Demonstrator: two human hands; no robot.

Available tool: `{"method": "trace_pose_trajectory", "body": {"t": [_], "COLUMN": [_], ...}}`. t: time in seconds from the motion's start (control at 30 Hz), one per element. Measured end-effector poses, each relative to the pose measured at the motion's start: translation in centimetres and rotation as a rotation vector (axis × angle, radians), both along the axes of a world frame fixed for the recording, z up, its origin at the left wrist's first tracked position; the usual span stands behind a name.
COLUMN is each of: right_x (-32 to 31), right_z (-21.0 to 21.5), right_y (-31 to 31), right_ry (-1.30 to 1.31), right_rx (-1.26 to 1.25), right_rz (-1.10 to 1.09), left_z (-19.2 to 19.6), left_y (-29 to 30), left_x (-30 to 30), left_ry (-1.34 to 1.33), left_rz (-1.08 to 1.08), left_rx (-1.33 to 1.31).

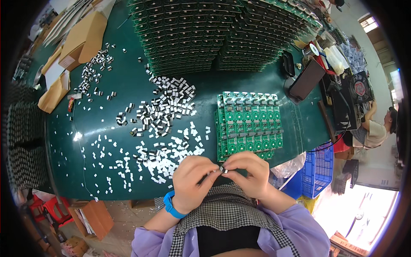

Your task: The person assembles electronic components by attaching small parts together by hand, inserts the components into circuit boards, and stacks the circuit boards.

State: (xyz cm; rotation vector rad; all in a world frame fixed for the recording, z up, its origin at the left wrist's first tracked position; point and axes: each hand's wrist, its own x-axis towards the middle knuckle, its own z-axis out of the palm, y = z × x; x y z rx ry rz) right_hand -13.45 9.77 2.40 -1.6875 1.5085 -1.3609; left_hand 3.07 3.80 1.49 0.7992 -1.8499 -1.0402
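Just in front of my body, at the table's near edge, both hands meet over a small black electronic component with a white face (223, 169). My right hand (249, 173) pinches it between thumb and forefinger. My left hand (192, 177), with a blue band on its wrist, is closed, its thumb and fingertips pressed against the component's left side. Fingers partly hide the piece. Beyond my right hand lies a stack of green circuit boards (252, 115). Loose small white pieces (162, 165) spread left of my left hand, with a heap of similar black-and-white components (165, 107) behind them.
Tall rows of stacked circuit boards (184, 38) stand at the back of the green table (102, 128). A phone on a stand (306, 79) is at the right. Cardboard boxes (83, 40) lie back left. A blue crate (317, 169) stands lower right; another person (376, 126) sits far right.
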Motion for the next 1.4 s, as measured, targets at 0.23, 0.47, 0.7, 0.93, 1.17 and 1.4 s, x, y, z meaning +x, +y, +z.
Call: {"method": "trace_pose_trajectory", "body": {"t": [0.23, 0.47, 0.7, 0.93, 1.17, 1.4], "right_x": [-0.9, -0.9, -1.8, -1.0, -1.4, -9.2], "right_z": [0.3, 1.0, 1.1, 1.2, 1.5, 2.2], "right_y": [0.5, 0.3, -0.1, 1.0, 0.3, -5.5], "right_ry": [-0.11, -0.201, -0.137, 0.279, 0.195, 0.55], "right_rx": [0.077, 0.193, 0.187, -0.121, -0.01, 0.033], "right_rz": [0.121, 0.177, 0.315, 0.107, 0.093, -0.226], "left_z": [-0.4, -0.7, -1.0, -0.9, -1.0, -0.8], "left_y": [0.1, -0.5, -0.1, 0.1, -0.5, -3.0], "left_x": [-0.1, 0.0, 0.2, -0.2, -0.7, 0.4], "left_ry": [0.066, 0.056, 0.121, 0.08, 0.052, -0.381], "left_rz": [-0.163, -0.204, -0.266, -0.177, -0.162, 0.211], "left_rx": [-0.007, -0.158, -0.075, 0.045, -0.102, -0.156]}}
